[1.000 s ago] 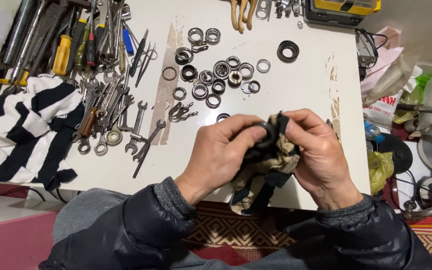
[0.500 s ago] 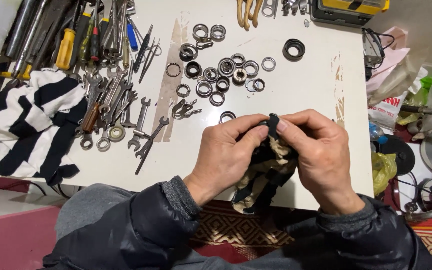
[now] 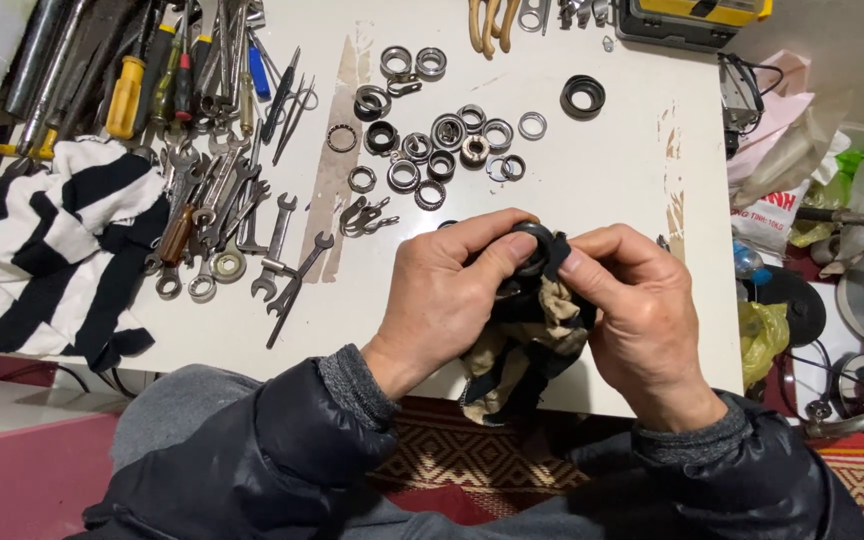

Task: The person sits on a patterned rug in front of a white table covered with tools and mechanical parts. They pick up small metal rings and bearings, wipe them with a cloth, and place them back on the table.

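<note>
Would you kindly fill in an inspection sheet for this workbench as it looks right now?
Surface: white table, scuffed brown streaks.
Job's things: dark ring and tan-and-black rag, held over the near edge.
Clutter: metal rings, wrenches, screwdrivers, striped cloth.
Hands: left hand pinches the ring; right hand grips the rag against it.
Cables: black wire, right of table.
Surroundings: plastic bags, patterned mat.

Desk white. Rag tan with black stripes. Ring dark grey. Cloth at left edge black-and-white striped. Screwdriver handle at far-left corner yellow. Sleeves black, cuffs grey.
</note>
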